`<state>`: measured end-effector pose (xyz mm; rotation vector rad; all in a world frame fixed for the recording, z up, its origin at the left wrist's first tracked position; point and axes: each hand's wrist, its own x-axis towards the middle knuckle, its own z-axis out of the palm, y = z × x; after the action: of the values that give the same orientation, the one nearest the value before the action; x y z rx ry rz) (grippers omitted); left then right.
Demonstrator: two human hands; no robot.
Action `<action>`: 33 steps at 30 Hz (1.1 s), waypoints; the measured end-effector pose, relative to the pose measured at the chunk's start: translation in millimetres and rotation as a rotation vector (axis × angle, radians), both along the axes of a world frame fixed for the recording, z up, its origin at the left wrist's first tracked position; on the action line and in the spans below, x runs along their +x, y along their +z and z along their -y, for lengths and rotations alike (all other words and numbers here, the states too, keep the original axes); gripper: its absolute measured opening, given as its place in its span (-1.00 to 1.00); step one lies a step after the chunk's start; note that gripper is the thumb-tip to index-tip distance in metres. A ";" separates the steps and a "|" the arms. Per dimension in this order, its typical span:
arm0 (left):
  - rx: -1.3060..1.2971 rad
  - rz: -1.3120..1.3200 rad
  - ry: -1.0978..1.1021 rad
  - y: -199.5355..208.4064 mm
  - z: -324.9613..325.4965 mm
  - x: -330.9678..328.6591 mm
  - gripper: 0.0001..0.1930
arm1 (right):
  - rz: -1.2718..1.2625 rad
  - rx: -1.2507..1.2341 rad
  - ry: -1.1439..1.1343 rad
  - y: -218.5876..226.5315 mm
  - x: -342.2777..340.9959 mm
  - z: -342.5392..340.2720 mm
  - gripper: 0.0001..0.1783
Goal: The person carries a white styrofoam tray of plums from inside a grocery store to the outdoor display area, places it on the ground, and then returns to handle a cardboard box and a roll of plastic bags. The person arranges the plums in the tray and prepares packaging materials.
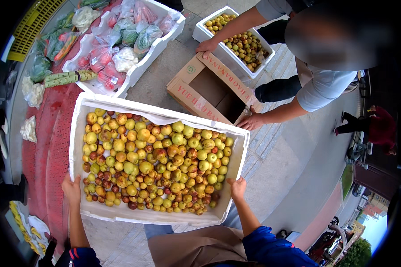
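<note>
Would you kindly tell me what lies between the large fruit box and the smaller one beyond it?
In the head view, an open brown cardboard box, held by another person, lies there.

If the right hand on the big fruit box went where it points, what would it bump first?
The white box, right away: the right hand is touching its side. Past that, the fruit would likely follow, but depth is hard to judge.
</note>
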<state>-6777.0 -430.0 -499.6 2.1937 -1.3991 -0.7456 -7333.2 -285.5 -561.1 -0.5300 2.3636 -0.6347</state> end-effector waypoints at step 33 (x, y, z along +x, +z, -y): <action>0.081 0.108 -0.174 2.4 61.7 -56.9 -0.75 | -0.161 0.058 -0.073 35.9 -35.6 -4.7 -0.81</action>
<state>-6833.9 -491.7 -497.2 2.2233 -1.6571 -0.7656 -7368.8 -280.8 -525.2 -0.4872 2.5549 -0.5734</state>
